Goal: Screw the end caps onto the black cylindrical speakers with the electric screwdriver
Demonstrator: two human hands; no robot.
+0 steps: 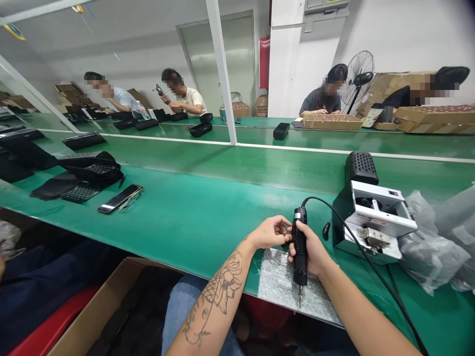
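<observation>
My right hand point(313, 249) is wrapped round a black electric screwdriver point(300, 247), its bit pointing down towards the table's front edge. A black cord runs from its top over to the right. Close against the screwdriver's left side, my left hand point(272, 232) has its fingers curled in. Something small and dark shows under those fingertips, too hidden to name. Below both hands lies a silvery-grey sheet point(274, 277) on the green table. Just right of my right hand is a small black part point(326, 231).
A white and black screw feeder machine point(374, 222) stands at right, beside clear plastic bags point(432, 252). To the left lie a phone point(120, 198) and black cases point(92, 168). Several people work across the green belt, near cardboard boxes point(332, 121). A white post point(222, 74) rises mid-view.
</observation>
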